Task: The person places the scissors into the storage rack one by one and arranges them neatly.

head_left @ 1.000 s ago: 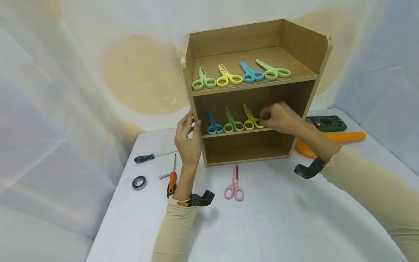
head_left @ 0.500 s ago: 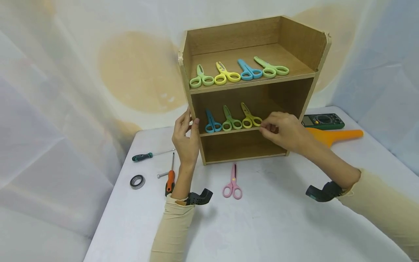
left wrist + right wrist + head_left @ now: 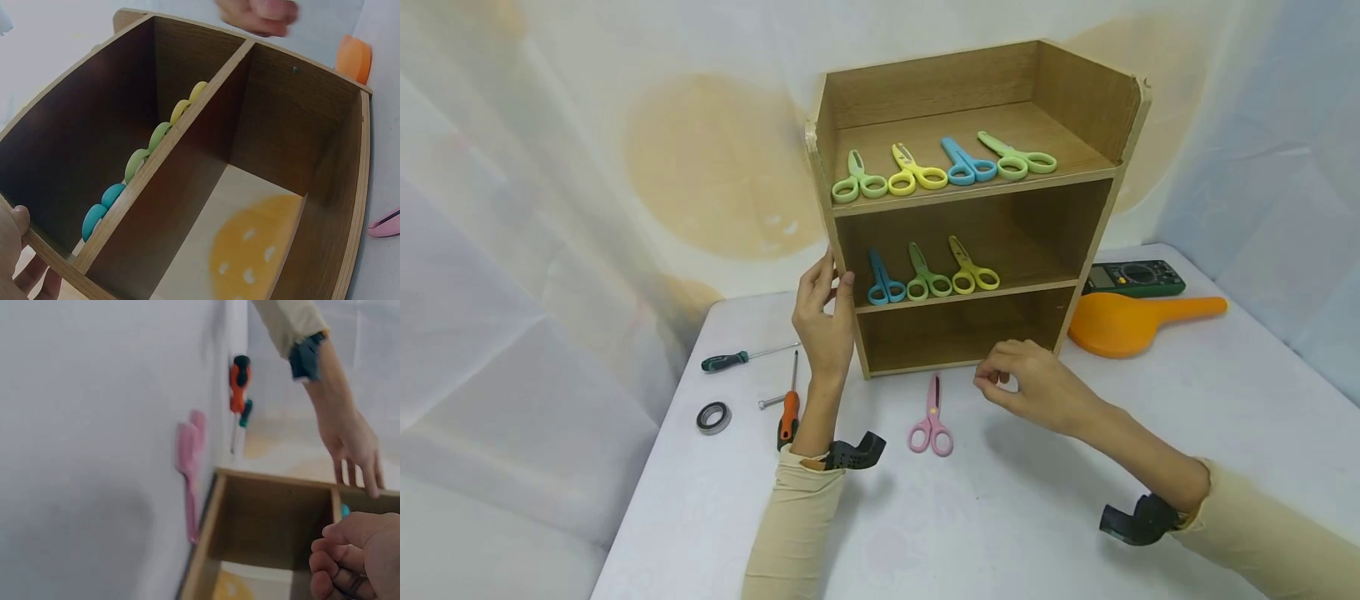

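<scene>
A wooden shelf unit (image 3: 962,195) stands on the white table. My left hand (image 3: 826,329) holds its left side panel, thumb at the front edge and fingers behind, as the left wrist view also shows. On the middle board lie blue scissors (image 3: 877,268), green scissors (image 3: 921,265) and yellow scissors (image 3: 964,257), handles toward the front edge. Several more scissors (image 3: 970,165) line the top board. My right hand (image 3: 1033,385) hovers over the table before the shelf, fingers loosely curled around nothing. Left of it, pink scissors (image 3: 933,411) lie on the table, blades toward the shelf.
At left lie a green screwdriver (image 3: 725,362), an orange screwdriver (image 3: 789,415), a bolt (image 3: 771,402) and a ring bearing (image 3: 713,417). An orange paddle-shaped thing (image 3: 1112,325) and a multimeter (image 3: 1138,277) sit right of the shelf. Fabric walls surround the table.
My right hand has left the yellow scissors on the middle board and come down and toward me, over the table near the pink scissors. The left hand keeps its hold on the shelf.
</scene>
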`<state>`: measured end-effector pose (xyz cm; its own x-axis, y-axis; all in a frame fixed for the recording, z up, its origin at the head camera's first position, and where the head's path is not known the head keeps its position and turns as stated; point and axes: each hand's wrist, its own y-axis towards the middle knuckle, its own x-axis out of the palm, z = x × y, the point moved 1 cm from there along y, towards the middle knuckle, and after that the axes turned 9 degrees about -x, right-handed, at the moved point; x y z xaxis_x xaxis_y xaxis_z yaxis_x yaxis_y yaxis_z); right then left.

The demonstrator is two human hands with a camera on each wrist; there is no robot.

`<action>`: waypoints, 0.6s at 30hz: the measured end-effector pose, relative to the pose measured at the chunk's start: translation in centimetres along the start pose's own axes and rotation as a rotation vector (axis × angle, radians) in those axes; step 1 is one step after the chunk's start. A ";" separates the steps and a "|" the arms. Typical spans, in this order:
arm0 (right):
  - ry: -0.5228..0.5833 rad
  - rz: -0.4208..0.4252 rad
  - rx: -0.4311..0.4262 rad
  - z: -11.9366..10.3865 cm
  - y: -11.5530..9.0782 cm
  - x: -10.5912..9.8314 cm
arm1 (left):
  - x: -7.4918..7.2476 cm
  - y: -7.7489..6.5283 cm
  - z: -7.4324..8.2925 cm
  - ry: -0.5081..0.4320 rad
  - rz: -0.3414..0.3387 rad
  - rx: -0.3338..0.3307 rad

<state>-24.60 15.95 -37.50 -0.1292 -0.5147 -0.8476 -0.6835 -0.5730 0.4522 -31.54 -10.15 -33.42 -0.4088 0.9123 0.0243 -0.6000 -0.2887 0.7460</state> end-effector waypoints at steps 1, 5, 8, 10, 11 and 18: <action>0.010 -0.012 0.004 -0.1 -0.2 0.5 | 0.0 0.0 0.0 -0.001 0.000 0.002; 0.031 -0.051 0.014 -0.5 -0.7 2.5 | 0.1 0.1 -0.1 -0.011 0.000 0.004; 0.035 -0.060 0.004 -0.7 -1.0 3.9 | 0.1 0.1 -0.1 -0.014 -0.003 0.000; 0.030 -0.058 -0.014 -0.8 -1.2 4.9 | 0.1 0.1 -0.1 -0.015 -0.005 -0.003; 0.026 -0.056 -0.023 -0.9 -1.3 5.3 | 0.1 0.1 -0.1 -0.015 -0.006 -0.006; 0.002 -0.063 -0.039 -1.0 -1.5 7.5 | 0.1 0.1 -0.1 -0.008 -0.005 -0.001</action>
<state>-23.86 12.30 -44.27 -0.0855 -0.4781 -0.8741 -0.6616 -0.6288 0.4086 -31.68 -10.11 -33.41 -0.4005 0.9159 0.0260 -0.6028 -0.2848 0.7453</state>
